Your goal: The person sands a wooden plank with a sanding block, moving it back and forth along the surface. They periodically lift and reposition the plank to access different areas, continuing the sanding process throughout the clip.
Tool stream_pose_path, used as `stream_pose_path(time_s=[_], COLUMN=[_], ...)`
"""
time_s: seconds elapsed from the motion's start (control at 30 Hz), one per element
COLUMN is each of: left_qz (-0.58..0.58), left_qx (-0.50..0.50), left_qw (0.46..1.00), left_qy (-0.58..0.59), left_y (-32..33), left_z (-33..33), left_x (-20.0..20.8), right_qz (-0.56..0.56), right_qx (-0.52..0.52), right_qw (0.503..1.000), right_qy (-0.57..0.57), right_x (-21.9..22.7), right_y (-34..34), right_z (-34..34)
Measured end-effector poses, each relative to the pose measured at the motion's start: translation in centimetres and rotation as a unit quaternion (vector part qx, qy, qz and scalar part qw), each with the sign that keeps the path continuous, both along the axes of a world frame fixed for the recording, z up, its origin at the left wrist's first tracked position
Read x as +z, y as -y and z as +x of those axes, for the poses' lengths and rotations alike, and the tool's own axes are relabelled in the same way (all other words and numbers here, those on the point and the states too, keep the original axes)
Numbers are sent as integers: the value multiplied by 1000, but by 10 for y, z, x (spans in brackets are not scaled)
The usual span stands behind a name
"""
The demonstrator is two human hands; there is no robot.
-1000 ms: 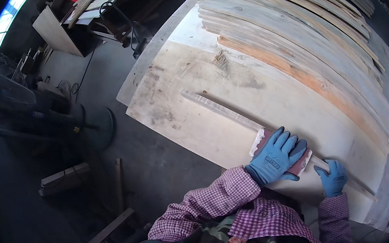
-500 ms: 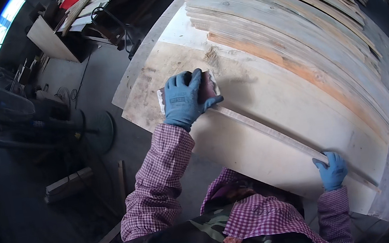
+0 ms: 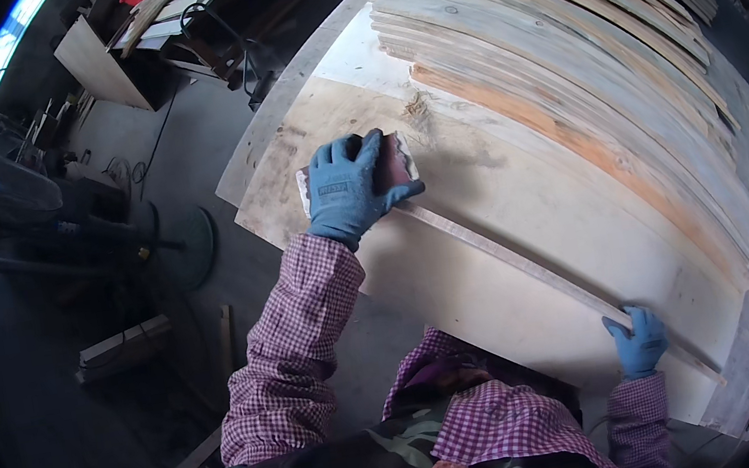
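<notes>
We have before us a broad worktop [image 3: 447,296], with a stack of boards [image 3: 546,82] along its far side. Nearer us lies a long, thin strip [image 3: 509,259] of wood, its left end hidden by our left grip [image 3: 346,195], clamped on a reddish block [image 3: 396,165]. Our right grip [image 3: 641,344] is closed around the strip near its right end. We judge that the narrow strip could tip or swing if the right grip slackens, and the block could slide off if pushed too far left. For writing, we find a dark printed patch [image 3: 332,189] on the back of the left grip, too blurred to read surely.
</notes>
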State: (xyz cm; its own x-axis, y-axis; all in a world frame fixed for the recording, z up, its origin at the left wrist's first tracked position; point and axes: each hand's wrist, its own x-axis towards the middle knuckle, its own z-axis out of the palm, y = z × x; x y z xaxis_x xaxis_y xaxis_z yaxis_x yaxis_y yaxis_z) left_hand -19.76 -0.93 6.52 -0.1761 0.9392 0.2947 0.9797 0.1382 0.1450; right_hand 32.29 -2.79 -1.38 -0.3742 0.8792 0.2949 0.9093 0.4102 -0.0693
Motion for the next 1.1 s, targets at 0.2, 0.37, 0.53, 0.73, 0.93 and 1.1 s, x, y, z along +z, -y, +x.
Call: stream_pose_path(time_s=[0.2, 0.37, 0.53, 0.73, 0.93, 1.1], left_qz=[10, 46, 39, 43, -21, 49], left_qx=[98, -141, -316, 6, 153, -25], left_qw=[995, 987, 939, 998, 988, 997], left_qy=[6, 67, 129, 45, -9, 55], left_y=[-10, 32, 34, 4, -11, 22], left_z=[30, 213, 226, 35, -5, 147], left_x=[-5, -30, -41, -7, 3, -14], right_qz=[18, 1, -30, -24, -38, -14], right_qx=[-1, 1, -7, -18, -23, -8], right_qw=[1000, 1000, 999, 999, 999, 1000], right_qy=[1, -5, 8, -21, -20, -24], right_x=[1, 2, 5, 1, 6, 4], right_y=[2, 0, 0, 2, 1, 2], right_z=[-6, -4, 1, 0, -11, -2])
